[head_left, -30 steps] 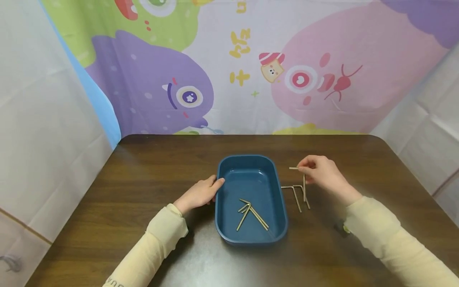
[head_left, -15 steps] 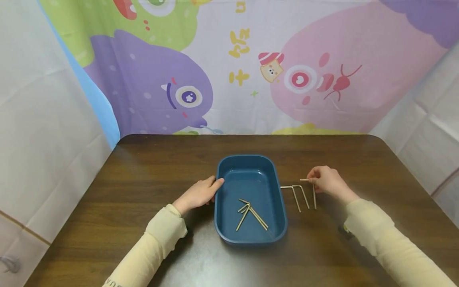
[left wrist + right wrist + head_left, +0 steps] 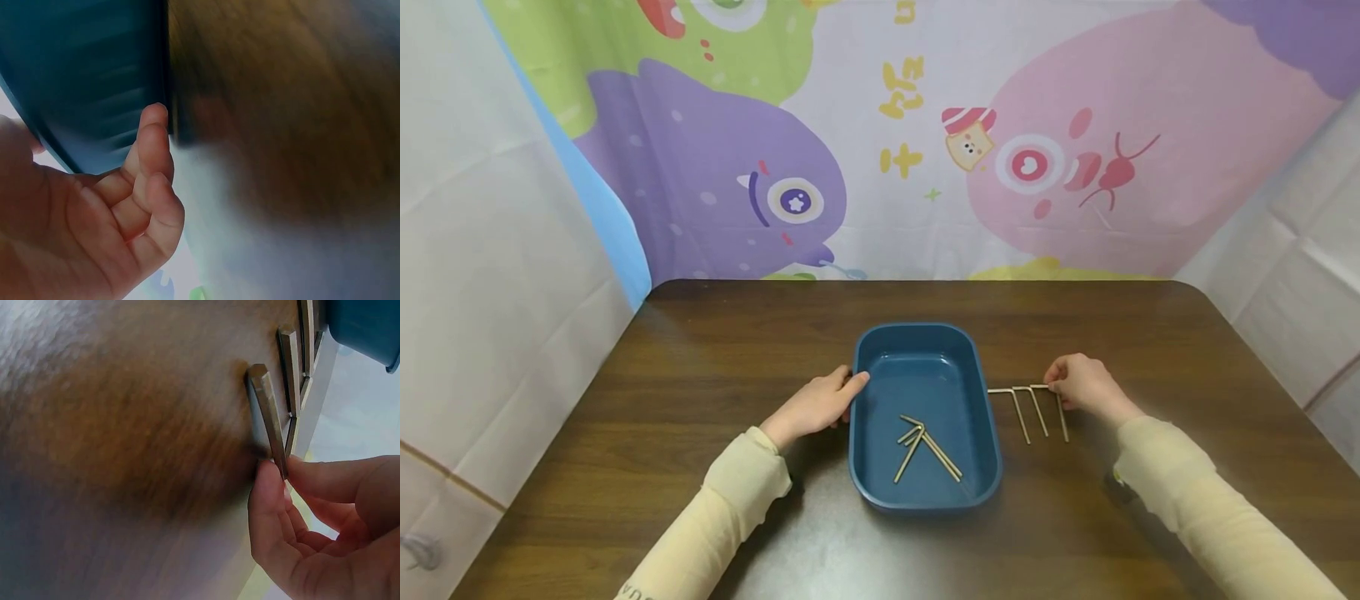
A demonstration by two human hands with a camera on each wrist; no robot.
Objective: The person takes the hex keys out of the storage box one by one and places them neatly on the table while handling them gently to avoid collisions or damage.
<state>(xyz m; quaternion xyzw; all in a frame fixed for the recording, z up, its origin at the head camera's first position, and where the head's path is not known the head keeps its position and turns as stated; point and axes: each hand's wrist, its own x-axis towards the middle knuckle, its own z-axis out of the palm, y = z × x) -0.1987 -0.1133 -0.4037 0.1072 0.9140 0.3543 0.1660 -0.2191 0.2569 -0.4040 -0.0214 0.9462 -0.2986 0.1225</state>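
Note:
In the head view, my left hand (image 3: 815, 405) holds the left side of a blue tray (image 3: 917, 383), thumb over the rim and fingers against the outer wall. Several brass-coloured hex keys (image 3: 943, 454) lie crossed on the tray's floor. To the tray's right, my right hand (image 3: 1086, 385) pinches a third hex key (image 3: 1063, 421) near its bend between thumb and fingertips. In the right wrist view, this hex key (image 3: 269, 412) slants with its long arm's tip slightly off the table. Beside it lie two more, a nearer hex key (image 3: 1039, 412) and a farther hex key (image 3: 1021, 417), in a row.
A brown wooden table (image 3: 737, 333) carries everything. Behind its far edge hangs a cartoon-printed curtain (image 3: 910, 208), with pale cloth on both sides. A small dark and yellow-green thing (image 3: 1118, 479) shows by my right cuff, mostly hidden.
My right hand has moved right and down with the hex key, from above the other two to the table just right of them. The left hand and the tray stay put.

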